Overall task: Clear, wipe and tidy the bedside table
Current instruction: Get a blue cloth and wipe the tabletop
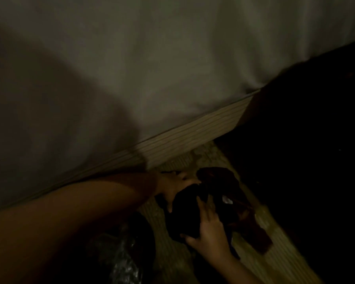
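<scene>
A dim, blurred view looks down at a narrow strip of floor beside a bed. Nearest, at the bottom edge, lies something dark and shiny, a crinkled plastic bag [123, 261] by the look of it. Just beyond it, the person's right hand [208, 228] has its fingers spread and pressed onto a black, soft-looking bundle [184, 214], thumb hooked at its lower edge. The left hand [175, 187], at the end of a bare forearm reaching in from the left, touches the far side of the same bundle; how far its fingers curl cannot be told. A reddish-brown object [230, 189] lies just to the right, touching the bundle. All rest on a pale woven mat [172, 253] with fine ribs. Farther back runs a light wooden bed frame [193, 130], grain showing, and above it a grey-white sheet [152, 58]. The right side is black shadow.
</scene>
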Demonstrator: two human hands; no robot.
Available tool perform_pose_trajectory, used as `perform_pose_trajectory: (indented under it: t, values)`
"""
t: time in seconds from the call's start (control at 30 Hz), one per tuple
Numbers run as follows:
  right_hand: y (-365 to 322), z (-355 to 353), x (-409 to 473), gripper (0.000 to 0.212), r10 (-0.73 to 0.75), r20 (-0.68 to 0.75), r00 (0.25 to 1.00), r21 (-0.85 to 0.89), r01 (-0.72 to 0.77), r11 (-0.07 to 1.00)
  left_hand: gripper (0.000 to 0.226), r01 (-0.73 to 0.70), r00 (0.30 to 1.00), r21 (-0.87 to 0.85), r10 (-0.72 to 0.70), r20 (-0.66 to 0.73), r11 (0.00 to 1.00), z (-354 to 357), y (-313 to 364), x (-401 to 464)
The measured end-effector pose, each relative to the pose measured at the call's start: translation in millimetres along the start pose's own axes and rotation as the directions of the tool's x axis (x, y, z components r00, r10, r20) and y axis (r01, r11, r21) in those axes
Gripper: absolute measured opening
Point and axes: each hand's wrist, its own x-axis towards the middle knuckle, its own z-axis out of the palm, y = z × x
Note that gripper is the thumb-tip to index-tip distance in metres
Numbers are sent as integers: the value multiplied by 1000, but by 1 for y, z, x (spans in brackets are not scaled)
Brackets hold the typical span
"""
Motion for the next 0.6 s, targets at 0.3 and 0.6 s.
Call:
perform_pose_trajectory:
  t: [0.3, 0.6]
  values:
    - [8, 38, 3, 123, 143, -105, 984, -54, -149, 987, 68, -34, 995, -273, 7, -100, 961, 13, -6, 18]
    - [-9, 4, -3, 112, 179, -188, 966, 488, -66, 870, 60, -194, 968, -567, 63, -242, 800, -16, 21, -33]
